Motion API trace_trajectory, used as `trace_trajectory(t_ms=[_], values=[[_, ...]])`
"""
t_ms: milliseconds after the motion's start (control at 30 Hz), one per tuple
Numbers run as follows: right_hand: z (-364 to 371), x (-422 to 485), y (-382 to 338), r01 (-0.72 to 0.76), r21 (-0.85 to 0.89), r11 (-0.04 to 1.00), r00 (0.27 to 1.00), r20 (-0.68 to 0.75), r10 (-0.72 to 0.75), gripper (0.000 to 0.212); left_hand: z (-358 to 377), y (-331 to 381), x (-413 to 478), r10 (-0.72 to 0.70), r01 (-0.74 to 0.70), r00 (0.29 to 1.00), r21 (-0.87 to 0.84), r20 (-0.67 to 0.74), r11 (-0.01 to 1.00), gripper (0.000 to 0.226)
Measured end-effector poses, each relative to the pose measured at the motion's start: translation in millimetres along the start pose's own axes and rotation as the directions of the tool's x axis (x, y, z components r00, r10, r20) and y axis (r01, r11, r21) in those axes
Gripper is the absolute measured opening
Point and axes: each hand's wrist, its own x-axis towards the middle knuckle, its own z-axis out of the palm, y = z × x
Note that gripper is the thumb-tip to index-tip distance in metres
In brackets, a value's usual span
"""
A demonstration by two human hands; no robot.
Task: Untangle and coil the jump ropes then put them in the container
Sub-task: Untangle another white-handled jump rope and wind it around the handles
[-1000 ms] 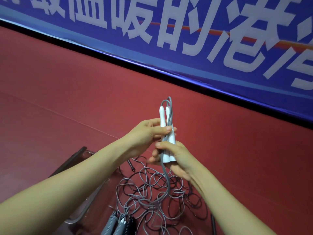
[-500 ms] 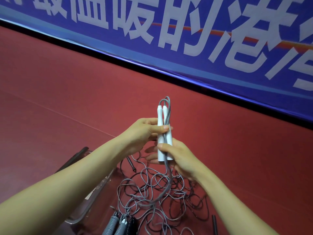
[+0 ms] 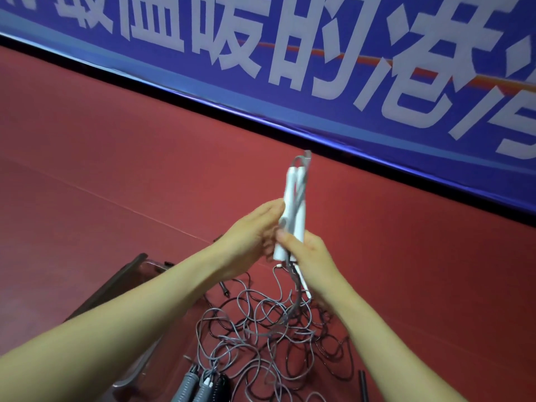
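Two white jump-rope handles (image 3: 293, 198) stand upright side by side, with a grey cord looped over their tops. My right hand (image 3: 310, 256) grips their lower part and the cord. My left hand (image 3: 255, 230) is against their left side; motion blur hides how its fingers lie. The grey cord runs down into a tangled heap of grey and black ropes (image 3: 269, 329) on the red floor. The clear container (image 3: 136, 288) lies at the lower left, partly behind my left forearm.
Grey and black ribbed handles (image 3: 200, 387) lie at the bottom edge by the container. One black handle (image 3: 364, 385) lies at the lower right, another (image 3: 224, 288) near the container. A blue banner with white characters (image 3: 319, 68) runs along the wall behind.
The handles tilted slightly to the right and the cord wrap shifted. My left hand slid lower on the handles and is blurred. My right hand stayed gripping the bottom.
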Motion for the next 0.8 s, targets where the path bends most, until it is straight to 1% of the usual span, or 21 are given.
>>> trace_trajectory(t_ms=[67, 100, 200, 233, 300, 333, 367, 433, 500, 533, 567, 600, 633, 700, 767, 800], values=[[-6.9, 3.9, -4.0, -0.014, 0.103, 0.995, 0.992, -0.123, 0.027, 0.012, 4.8, -14.1, 0.7, -0.101, 0.100, 0.993, 0.036, 0.052, 0.994, 0.049], [-11.2, 4.5, -5.5, -0.021, 0.133, 0.991, 0.985, -0.166, 0.043, 0.012, 4.8, -19.5, 1.0, -0.136, 0.131, 0.989, 0.070, 0.065, 0.989, 0.051], [-17.5, 3.2, -7.6, -0.012, 0.183, 0.983, 0.974, -0.221, 0.053, 0.015, 0.4, -29.5, 2.7, -0.151, 0.146, 0.986, 0.083, 0.066, 0.986, 0.041], [-18.5, 3.6, -7.2, 0.005, 0.196, 0.981, 0.972, -0.232, 0.041, 0.015, 1.2, -31.1, 1.7, -0.157, 0.149, 0.986, 0.122, 0.060, 0.981, 0.036], [-18.4, 4.0, -9.0, 0.035, 0.189, 0.981, 0.973, -0.230, 0.009, 0.015, 2.2, -40.5, 0.0, -0.133, 0.110, 0.989, 0.273, 0.064, 0.956, 0.035], [-17.8, 3.8, -10.4, 0.045, 0.166, 0.985, 0.976, -0.219, -0.008, 0.015, 3.1, -46.1, -0.6, -0.100, 0.066, 0.991, 0.325, 0.089, 0.943, 0.035], [-16.5, 3.9, -10.6, 0.056, 0.136, 0.989, 0.978, -0.206, -0.027, 0.016, 4.5, -50.3, -1.6, -0.063, 0.016, 0.990, 0.339, 0.128, 0.941, 0.036], [-12.7, 4.0, -10.6, 0.077, 0.091, 0.993, 0.983, -0.175, -0.060, 0.017, 4.9, -55.8, -2.6, 0.000, -0.053, 0.986, 0.319, 0.164, 0.946, 0.034], [-10.3, 5.0, -10.5, 0.089, 0.096, 0.991, 0.984, -0.162, -0.073, 0.017, 2.7, -55.2, -2.6, 0.011, -0.048, 0.991, 0.276, 0.135, 0.960, 0.021], [-11.4, 5.9, -11.0, 0.092, 0.095, 0.991, 0.982, -0.171, -0.075, 0.016, 1.5, -53.9, -2.5, -0.010, -0.023, 0.990, 0.234, 0.141, 0.972, 0.020], [-13.6, 7.3, -11.0, 0.094, 0.082, 0.992, 0.980, -0.183, -0.078, 0.016, 0.2, -51.3, -3.2, -0.052, 0.021, 0.985, 0.189, 0.163, 0.982, 0.025], [-16.1, 7.7, -11.6, 0.093, 0.061, 0.994, 0.978, -0.194, -0.079, 0.017, -3.1, -48.8, -3.5, -0.113, 0.078, 0.975, 0.181, 0.192, 0.980, 0.032], [-19.2, 8.0, -11.0, 0.090, 0.037, 0.995, 0.977, -0.199, -0.081, 0.019, -7.5, -44.0, -4.1, -0.182, 0.131, 0.960, 0.228, 0.215, 0.965, 0.037], [-22.5, 7.5, -9.4, 0.077, -0.038, 0.996, 0.981, -0.178, -0.083, 0.023, -21.0, -34.8, -3.0, -0.276, 0.172, 0.936, 0.399, 0.219, 0.901, 0.043], [-24.6, 6.8, -6.1, 0.055, -0.122, 0.991, 0.987, -0.146, -0.073, 0.022, -36.1, -27.1, -1.2, -0.298, 0.153, 0.934, 0.537, 0.195, 0.829, 0.048], [-25.5, 6.4, -4.9, 0.045, -0.152, 0.987, 0.988, -0.140, -0.067, 0.021, -43.2, -24.2, -0.2, -0.286, 0.142, 0.943, 0.573, 0.169, 0.807, 0.049]])
